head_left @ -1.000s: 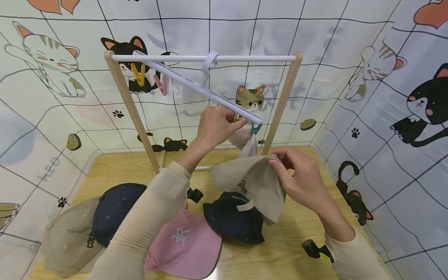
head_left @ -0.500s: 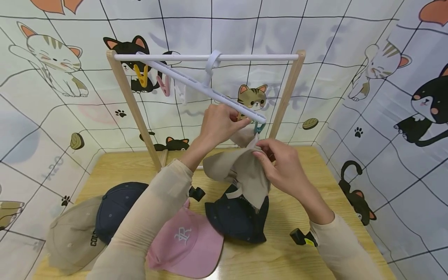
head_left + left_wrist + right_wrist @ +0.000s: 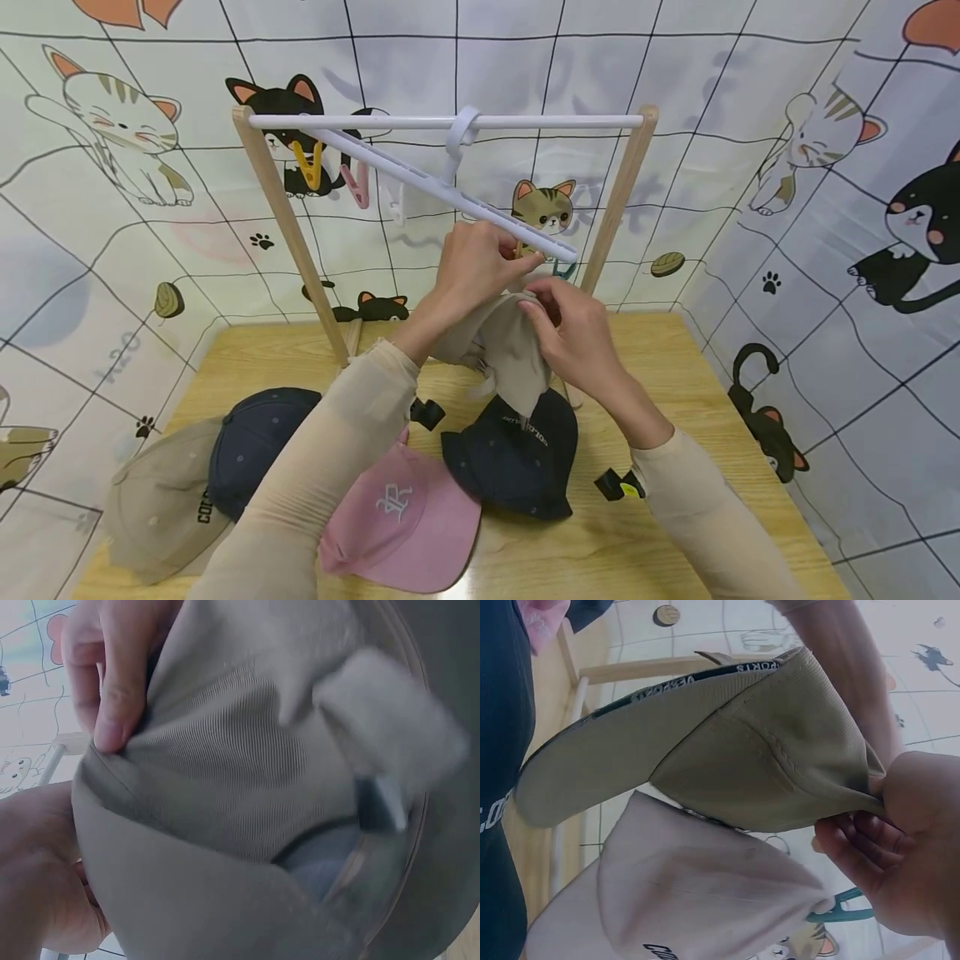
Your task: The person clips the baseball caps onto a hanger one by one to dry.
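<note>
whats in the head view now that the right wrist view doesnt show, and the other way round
Only the head view: the long white plastic hanger, the yellow plastic clothespin, the pink plastic clothespin, and the beige fabric cap lying at far left.

Only the right wrist view: the dark tape with white lettering on the khaki fabric cap, and the dark lettering on the pale fabric cap.

Both: the right hand pinching the khaki cap, the teal plastic clothespin, and the navy fabric hat with white lettering.
</note>
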Demonstrator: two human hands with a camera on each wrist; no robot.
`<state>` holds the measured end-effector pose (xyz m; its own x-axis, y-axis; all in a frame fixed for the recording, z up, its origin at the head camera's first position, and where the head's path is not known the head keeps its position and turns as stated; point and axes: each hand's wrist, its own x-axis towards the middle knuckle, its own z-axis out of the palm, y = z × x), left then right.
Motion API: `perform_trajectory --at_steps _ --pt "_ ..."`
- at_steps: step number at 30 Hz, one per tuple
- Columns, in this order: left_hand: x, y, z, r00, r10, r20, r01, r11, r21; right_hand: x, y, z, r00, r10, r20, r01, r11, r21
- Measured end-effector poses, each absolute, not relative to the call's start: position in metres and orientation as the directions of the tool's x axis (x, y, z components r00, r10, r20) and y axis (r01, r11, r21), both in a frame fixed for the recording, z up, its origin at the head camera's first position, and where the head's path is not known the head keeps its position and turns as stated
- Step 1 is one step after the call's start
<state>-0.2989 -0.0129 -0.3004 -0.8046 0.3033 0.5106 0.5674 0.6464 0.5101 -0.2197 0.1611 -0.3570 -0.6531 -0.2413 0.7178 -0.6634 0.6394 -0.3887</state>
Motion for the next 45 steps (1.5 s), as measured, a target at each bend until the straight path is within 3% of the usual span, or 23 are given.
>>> perform_trajectory --at_steps 5,11,23,45 --pt "-0.298 -0.012 -0.3 -0.819 0.295 0.492 0.549 0.651 0.524 -0.231 0.157 -0.364 -0.647 -0.195 0.737 -0.664 0.62 -0.418" --pt "-0.298 -0.011 -0.301 -0.828 0.286 0.483 0.538 0.648 0.539 -0.24 0.153 -0.378 -0.692 -0.14 0.708 -0.628 0.6 -0.495" --pt "-0.303 -0.009 -0.311 -0.76 0.272 0.591 0.595 0.659 0.461 -0.246 0.147 -0.384 -0.753 -0.045 0.656 -0.524 0.644 -0.558" --pt "-0.303 -0.001 -0.315 -0.722 0.242 0.649 0.609 0.668 0.428 -0.254 0.148 -0.378 -0.843 0.048 0.536 -0.372 0.668 -0.645"
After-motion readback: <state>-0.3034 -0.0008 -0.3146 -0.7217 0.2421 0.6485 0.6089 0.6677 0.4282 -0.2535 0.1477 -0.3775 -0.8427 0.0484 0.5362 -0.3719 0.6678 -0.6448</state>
